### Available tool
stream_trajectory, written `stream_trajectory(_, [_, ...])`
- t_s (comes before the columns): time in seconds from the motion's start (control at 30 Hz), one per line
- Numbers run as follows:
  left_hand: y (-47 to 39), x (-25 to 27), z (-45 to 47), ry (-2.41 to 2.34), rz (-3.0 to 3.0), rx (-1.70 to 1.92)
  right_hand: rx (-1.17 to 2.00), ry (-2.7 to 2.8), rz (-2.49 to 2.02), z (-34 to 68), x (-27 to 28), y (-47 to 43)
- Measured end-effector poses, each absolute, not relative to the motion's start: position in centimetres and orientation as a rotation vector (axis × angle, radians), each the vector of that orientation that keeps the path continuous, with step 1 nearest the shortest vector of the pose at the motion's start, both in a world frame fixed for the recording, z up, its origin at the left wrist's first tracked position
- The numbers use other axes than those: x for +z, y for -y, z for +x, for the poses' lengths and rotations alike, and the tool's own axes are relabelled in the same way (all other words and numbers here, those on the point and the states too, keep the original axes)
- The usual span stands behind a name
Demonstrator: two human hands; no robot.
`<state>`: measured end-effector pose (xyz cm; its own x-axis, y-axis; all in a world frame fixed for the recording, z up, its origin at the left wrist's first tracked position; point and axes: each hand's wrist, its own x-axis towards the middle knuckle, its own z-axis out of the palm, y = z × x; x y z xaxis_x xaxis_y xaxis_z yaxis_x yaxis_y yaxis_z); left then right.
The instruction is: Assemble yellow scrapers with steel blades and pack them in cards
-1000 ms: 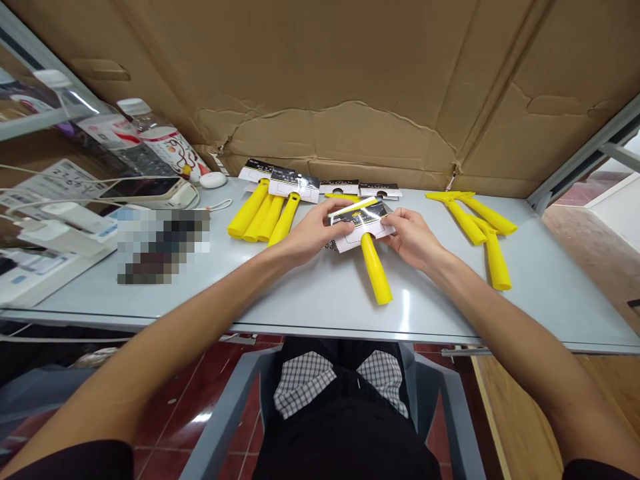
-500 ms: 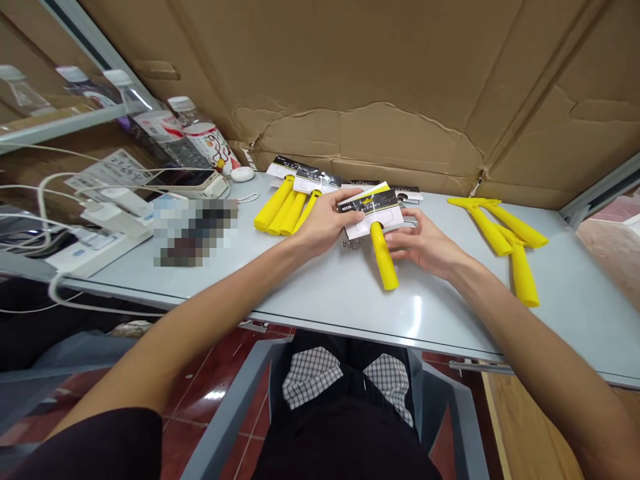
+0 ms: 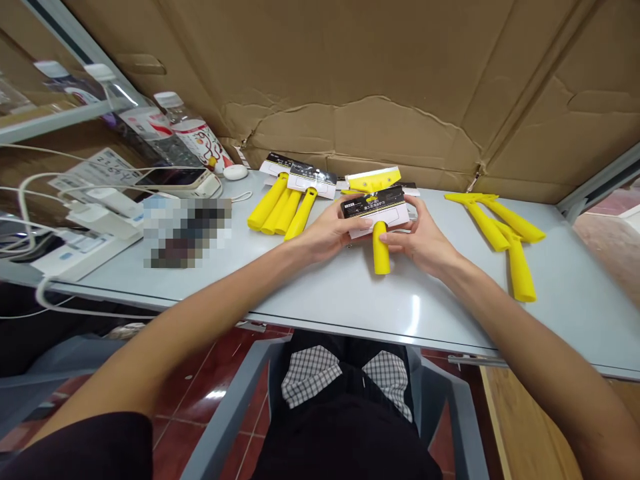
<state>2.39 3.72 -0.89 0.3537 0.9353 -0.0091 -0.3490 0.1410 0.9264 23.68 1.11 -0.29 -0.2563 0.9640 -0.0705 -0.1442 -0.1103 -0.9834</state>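
Between my two hands, above the table, is a yellow scraper (image 3: 381,257) with its handle pointing toward me. A black-and-white printed card (image 3: 376,211) sits around the handle. Past the card shows the scraper's wide head, with a pale straight edge and screws. My left hand (image 3: 327,232) pinches the left end of the card, thumb in front. On the right side, my right hand (image 3: 425,237) has its thumb on the handle just below the card and other fingers behind. Carded yellow scrapers (image 3: 269,203) lie to the left, and several uncarded yellow scraper handles (image 3: 523,267) lie to the right.
At the left stand drink bottles (image 3: 197,137), a power strip (image 3: 75,250) with white cables, a phone (image 3: 175,179) and a blurred-out item (image 3: 187,233). A cardboard wall (image 3: 350,73) closes off the back. The table's front edge runs above my lap.
The scraper's head now shows fully beyond the card, and the handle points straighter toward me. My right thumb has come onto the handle. The view has shifted slightly.
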Motion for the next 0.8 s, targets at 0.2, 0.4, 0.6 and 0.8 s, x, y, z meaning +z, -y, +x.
stream_trajectory(0.2, [-3.7,-1.0,2.6,-0.763,1.113,1.044,1.524,1.284,-1.052,23.5,-0.4,-0.9])
stream_trajectory(0.4, [-4.0,-1.4,2.6,-0.778,1.131,1.126,1.492,1.399,-1.068,23.8,-0.3,-1.0])
stream_trajectory(0.6, [-3.4,-1.1,2.8,-0.803,1.103,1.11,1.542,1.354,-1.086,24.0,0.3,-0.8])
stream_trajectory(0.8, [-3.9,-0.3,2.2,-0.889,1.042,1.262,1.645,1.38,-1.079,24.3,-0.5,-0.9])
